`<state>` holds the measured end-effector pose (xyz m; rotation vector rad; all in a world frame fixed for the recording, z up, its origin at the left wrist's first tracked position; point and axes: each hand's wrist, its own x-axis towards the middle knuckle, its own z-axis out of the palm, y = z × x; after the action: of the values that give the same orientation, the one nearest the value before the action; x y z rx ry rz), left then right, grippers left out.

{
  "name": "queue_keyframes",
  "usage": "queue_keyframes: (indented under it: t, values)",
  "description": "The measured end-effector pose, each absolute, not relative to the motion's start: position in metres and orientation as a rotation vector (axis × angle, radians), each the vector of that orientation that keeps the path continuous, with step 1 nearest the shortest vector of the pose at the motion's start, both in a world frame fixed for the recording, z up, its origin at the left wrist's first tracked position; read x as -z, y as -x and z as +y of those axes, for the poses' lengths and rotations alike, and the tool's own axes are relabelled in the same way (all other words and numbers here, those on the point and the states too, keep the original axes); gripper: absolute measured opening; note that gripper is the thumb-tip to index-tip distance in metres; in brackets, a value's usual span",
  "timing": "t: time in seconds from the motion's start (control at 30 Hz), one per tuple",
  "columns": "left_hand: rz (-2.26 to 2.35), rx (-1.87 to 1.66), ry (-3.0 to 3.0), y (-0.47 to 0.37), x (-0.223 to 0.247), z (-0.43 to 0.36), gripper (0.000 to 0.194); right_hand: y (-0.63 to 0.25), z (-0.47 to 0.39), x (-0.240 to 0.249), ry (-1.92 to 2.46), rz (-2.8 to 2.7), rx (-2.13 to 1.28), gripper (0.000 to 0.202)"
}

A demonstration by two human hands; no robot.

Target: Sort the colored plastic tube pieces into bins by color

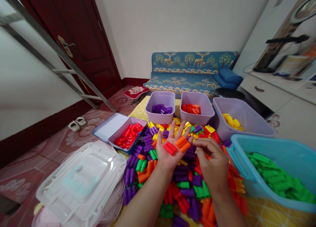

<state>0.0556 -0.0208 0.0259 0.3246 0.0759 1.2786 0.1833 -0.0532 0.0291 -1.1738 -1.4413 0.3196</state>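
My left hand (170, 149) is palm up with its fingers spread. On its palm lie a red piece (170, 148) and an orange piece (182, 144), both ribbed plastic. Just right of it, my right hand (213, 158) is curled, thumb and fingertips close together near the orange piece; whether anything sits between them is too small to tell. Beneath both hands spreads a heap of purple (130, 174), green, red, orange and yellow pieces.
Behind the heap stand lilac bins with purple (160, 116), orange-red (197, 119) and yellow (243, 130) pieces. A blue bin (274, 141) of green pieces is at right. At left are a case (105, 126) of red pieces and stacked clear lids (84, 174).
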Motion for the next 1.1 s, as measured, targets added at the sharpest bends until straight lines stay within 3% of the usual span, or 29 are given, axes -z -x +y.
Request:
queue_keyframes:
  t: [0.27, 0.43, 0.7, 0.93, 1.1]
  values:
    - [0.082, -1.268, -0.399, -0.053, -0.026, -0.021, 0.062, -0.179, -0.051, -0.028, 1.196, -1.533, -0.422, 0.014]
    - [0.16, -1.237, -0.477, -0.054, -0.021, -0.017, 0.057, -0.174, -0.048, -0.023, 1.279, -1.674, -0.468, 0.04]
    - [0.608, -1.439, -0.777, -0.054, -0.004, -0.008, 0.032, -0.192, -0.042, -0.012, 1.41, -1.589, -0.345, 0.025]
    - [0.891, -1.422, -0.88, -0.049, 0.003, -0.002, 0.033, -0.198, -0.041, -0.009, 1.654, -1.744, -0.062, 0.029]
    - [1.003, -1.431, -0.953, -0.041, -0.002, -0.001, 0.03, -0.181, -0.05, -0.019, 1.619, -1.923, -0.229, 0.026]
